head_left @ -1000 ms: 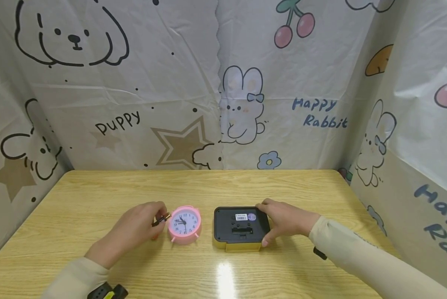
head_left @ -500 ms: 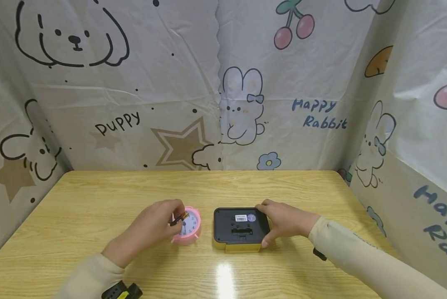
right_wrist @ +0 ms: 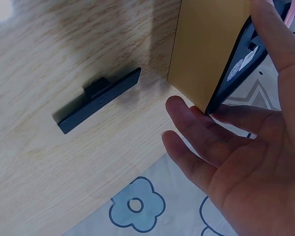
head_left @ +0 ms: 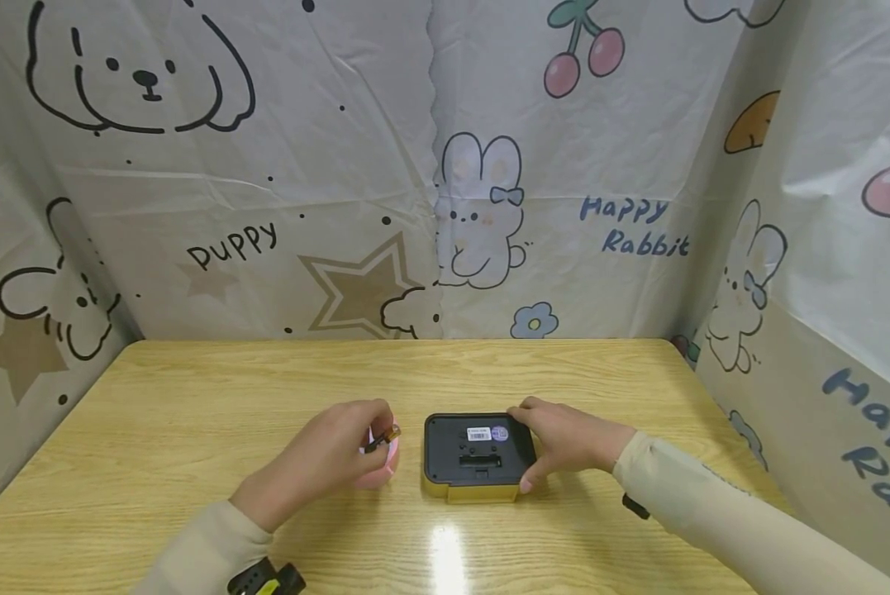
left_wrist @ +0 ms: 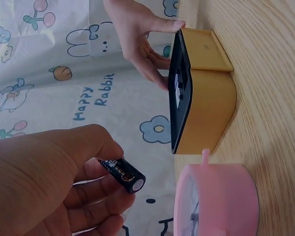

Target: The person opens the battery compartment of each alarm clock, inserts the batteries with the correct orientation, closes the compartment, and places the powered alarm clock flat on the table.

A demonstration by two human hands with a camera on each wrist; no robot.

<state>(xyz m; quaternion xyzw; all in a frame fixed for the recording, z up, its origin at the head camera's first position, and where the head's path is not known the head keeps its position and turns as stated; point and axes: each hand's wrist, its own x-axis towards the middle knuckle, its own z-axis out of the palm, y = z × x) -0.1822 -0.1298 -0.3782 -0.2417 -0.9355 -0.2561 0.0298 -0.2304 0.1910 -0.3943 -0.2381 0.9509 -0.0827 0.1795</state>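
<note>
A small black battery with a copper-toned end is pinched between the thumb and fingers of my left hand. That hand hovers over the pink alarm clock, covering most of its dial in the head view. To the right, a gold clock lies face down, its black back up, with an uncovered battery slot in the middle. My right hand grips this clock by its right end, thumb at the near corner and fingers at the far one.
In the right wrist view a thin black battery cover lies on the wooden table, beyond the gold clock's right end; my right arm hides it in the head view. A patterned cloth hangs along the back and sides.
My left hand has moved right with the battery, from the left side of the pink alarm clock to above it, toward the gold clock. My right hand keeps its grip.
</note>
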